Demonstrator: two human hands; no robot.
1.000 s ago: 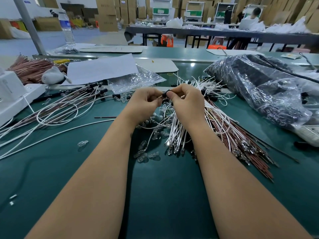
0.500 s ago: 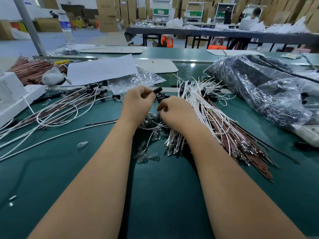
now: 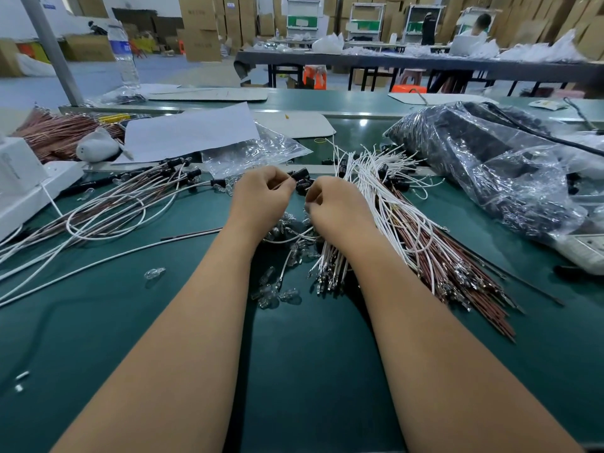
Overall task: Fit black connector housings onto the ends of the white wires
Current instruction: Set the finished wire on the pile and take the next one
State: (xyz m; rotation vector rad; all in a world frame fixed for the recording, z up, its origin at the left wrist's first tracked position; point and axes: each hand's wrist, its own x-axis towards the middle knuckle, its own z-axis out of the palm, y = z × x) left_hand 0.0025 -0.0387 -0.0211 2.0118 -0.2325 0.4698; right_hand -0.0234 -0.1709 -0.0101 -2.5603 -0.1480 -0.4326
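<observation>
**Hands bringing a housing and a wire together**

A bundle of white wires (image 3: 385, 204) fans across the green table (image 3: 294, 371), just right of both hands. The left hand (image 3: 261, 199) pinches a black connector housing (image 3: 299, 175), its long axis pointing right towards the right hand (image 3: 336, 207), whose curled fingers seemingly pinch a wire end.

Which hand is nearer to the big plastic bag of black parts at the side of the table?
The right hand. The plastic bag lies beyond the wire bundle on that hand's outer side. The left hand is farther, on the other side of the right hand.
</observation>
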